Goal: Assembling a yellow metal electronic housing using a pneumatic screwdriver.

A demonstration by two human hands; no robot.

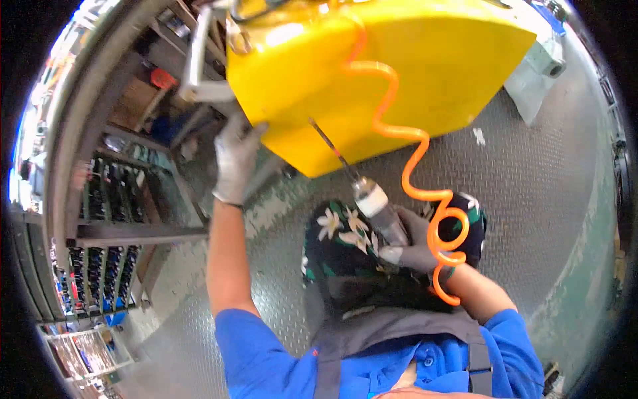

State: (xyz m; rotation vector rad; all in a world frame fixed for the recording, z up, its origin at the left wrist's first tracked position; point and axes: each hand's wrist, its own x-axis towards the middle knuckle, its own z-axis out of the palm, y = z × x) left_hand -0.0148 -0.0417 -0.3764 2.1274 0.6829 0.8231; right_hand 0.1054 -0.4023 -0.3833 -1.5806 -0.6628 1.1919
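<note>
In front of me stands a large, smooth yellow panel (306, 86), its lower edge angled. My left hand (236, 159), in a pale glove and slightly blurred, grips the panel's left edge with the thumb over its front; the other fingers are partly hidden. In my gloved right hand (415, 246) is a dark air screwdriver (379, 209) with a white band, held over my lap. Its long thin bit points up and left, the tip appearing against the panel's lower part; contact cannot be made out. An orange coiled air hose (415, 159) runs across the panel down to my right wrist.
At the left, a metal rack (143, 233) holds rows of dark parts. A grey metal bracket (212, 90) juts beside the panel's upper left. Patterned metal plate flooring (525, 179) lies at the right, with a white scrap (479, 136) on it.
</note>
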